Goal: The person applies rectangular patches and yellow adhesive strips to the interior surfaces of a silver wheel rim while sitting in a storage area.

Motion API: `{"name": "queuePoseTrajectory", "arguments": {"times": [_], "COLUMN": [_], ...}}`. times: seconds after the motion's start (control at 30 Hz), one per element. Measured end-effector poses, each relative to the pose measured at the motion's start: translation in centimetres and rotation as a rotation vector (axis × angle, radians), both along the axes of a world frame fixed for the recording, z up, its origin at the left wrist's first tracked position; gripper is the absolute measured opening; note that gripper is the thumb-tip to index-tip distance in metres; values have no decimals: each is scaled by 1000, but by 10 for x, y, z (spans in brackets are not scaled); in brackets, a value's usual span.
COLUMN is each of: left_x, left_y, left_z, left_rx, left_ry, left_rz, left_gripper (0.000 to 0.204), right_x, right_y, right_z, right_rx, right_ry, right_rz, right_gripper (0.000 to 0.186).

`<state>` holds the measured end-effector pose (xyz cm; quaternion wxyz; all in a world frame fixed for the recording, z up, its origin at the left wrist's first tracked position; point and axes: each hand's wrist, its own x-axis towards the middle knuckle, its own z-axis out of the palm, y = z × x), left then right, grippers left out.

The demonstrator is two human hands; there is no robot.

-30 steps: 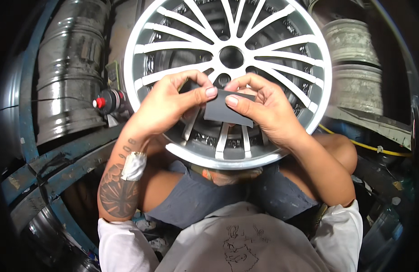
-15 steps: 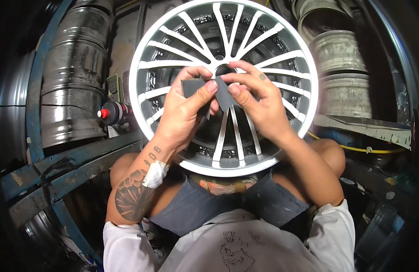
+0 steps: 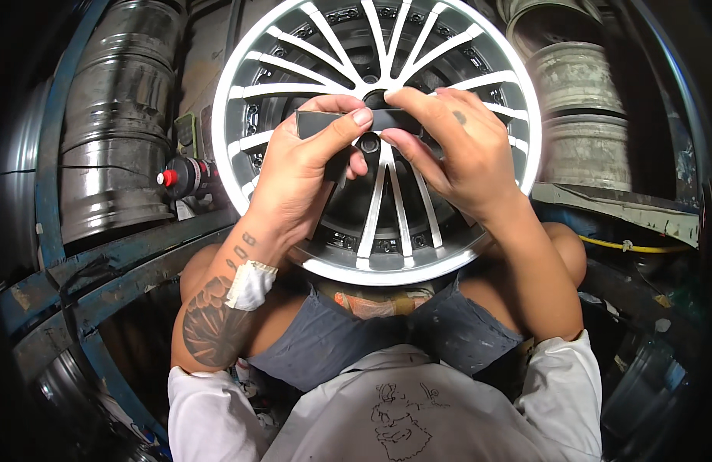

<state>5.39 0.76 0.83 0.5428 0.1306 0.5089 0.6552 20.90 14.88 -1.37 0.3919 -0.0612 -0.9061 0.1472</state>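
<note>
My L. hand (image 3: 298, 165) is clamping the grey sheet (image 3: 313, 123) over the wheel (image 3: 402, 271), nr. centre; my R. hand (image 3: 477, 148) is framing its right end, thumb & index apart, can't tell if gripping. Steady L. pressure should be keeping it flat.

3 tattooed digits (image 3: 241, 250) on left forearm (image 3: 217, 304); bottle label (image 3: 205, 176) illegible

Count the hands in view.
2: left hand pinching the dark gray sheet, right hand at the sheet's right end, both over the silver wheel.
</note>
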Motion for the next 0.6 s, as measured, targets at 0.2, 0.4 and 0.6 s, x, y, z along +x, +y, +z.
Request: {"name": "queuePoseTrajectory", "arguments": {"times": [0.2, 0.4, 0.6], "left_x": [-9, -18, -6], "left_y": [-1, 8, 8], "left_z": [-4, -3, 18], "left_rx": [33, 180, 104], "left_ry": [793, 987, 780], "left_rz": [-120, -105, -154], "left_gripper": [24, 18, 25], "right_x": [3, -8, -8], "right_y": [-19, -12, -17], "right_z": [-8, -10, -18], "right_rx": [-952, -1146, -1287], "right_ry": [-12, 33, 70], "right_rz": [80, 206, 318], "right_gripper": [19, 23, 21]}}
